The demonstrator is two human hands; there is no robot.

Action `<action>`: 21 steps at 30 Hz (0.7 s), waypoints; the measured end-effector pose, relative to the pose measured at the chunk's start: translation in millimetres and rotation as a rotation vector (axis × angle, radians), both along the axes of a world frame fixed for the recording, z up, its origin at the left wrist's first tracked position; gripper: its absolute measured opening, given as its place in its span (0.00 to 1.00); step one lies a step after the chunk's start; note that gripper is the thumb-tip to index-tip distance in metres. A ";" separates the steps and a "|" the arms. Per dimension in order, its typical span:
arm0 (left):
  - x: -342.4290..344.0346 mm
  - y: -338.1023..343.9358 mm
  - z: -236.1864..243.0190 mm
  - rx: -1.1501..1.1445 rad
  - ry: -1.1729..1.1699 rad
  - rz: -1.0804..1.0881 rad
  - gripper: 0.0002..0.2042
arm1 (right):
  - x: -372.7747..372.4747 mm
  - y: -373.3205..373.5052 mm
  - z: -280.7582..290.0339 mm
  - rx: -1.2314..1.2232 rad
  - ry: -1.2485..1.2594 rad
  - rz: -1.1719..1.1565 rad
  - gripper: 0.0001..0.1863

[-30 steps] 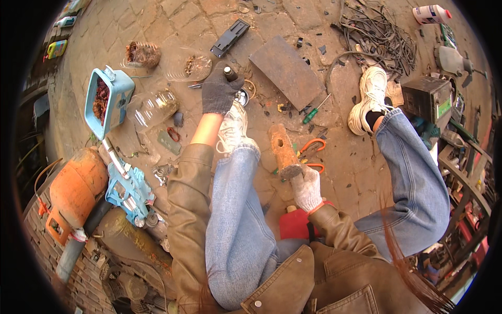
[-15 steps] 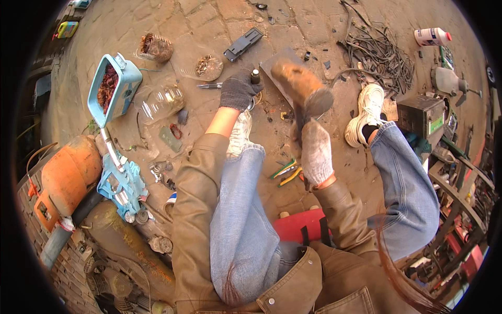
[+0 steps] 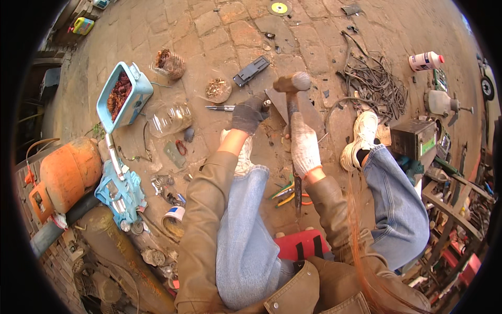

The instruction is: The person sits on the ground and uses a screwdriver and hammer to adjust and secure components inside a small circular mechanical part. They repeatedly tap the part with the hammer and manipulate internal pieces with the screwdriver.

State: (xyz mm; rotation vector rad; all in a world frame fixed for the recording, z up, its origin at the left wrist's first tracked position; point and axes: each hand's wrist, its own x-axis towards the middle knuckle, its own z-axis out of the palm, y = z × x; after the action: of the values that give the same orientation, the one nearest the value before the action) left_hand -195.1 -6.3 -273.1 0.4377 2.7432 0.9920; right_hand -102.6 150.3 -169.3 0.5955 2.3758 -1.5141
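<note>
My left hand (image 3: 247,115), in a dark glove, grips a small upright cylindrical piece (image 3: 266,104) with a shiny top, beside a dark metal plate (image 3: 276,105). A silver-and-dark tool (image 3: 219,108) lies just left of it. My white-gloved right hand (image 3: 304,146) is wrapped round the long handle of a hammer (image 3: 293,82); its rusty head is in the air above the plate, slightly forward of the left hand, and the handle's end hangs down toward me. Pliers (image 3: 286,194) with coloured handles lie below the right hand, partly behind the handle.
Tangled cables (image 3: 376,81), a metal box (image 3: 410,138) and a white bottle (image 3: 425,61) lie right. Left are a blue container (image 3: 130,83) of red-brown material, plastic bottles (image 3: 167,118) and an orange gas cylinder (image 3: 70,175). A red pad (image 3: 293,243) lies between my legs.
My right hand has lifted the hammer forward, from over the pliers to above the plate. My left hand keeps its grip. The whole view has shifted, so ground objects appear lower.
</note>
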 end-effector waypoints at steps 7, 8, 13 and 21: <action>8.9 -16.7 -18.7 0.108 0.152 0.032 0.18 | 5.9 9.6 20.9 -0.375 0.297 -0.074 0.16; 9.8 -20.9 -19.3 0.128 0.080 0.066 0.20 | 4.8 -2.1 10.2 -0.218 0.277 -0.038 0.16; 4.3 -52.8 -13.3 0.390 -0.024 0.316 0.18 | 34.4 -25.6 -36.6 -0.073 -0.140 0.112 0.14; 18.0 -48.2 3.7 0.260 -0.065 0.381 0.15 | 52.8 -0.9 -17.2 0.037 0.148 0.133 0.06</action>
State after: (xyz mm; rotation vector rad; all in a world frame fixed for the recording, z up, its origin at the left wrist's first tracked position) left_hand -177.1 -54.5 -269.4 -0.0906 2.7027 1.4328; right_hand -49.8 149.4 -186.5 0.3362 2.5021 -1.5074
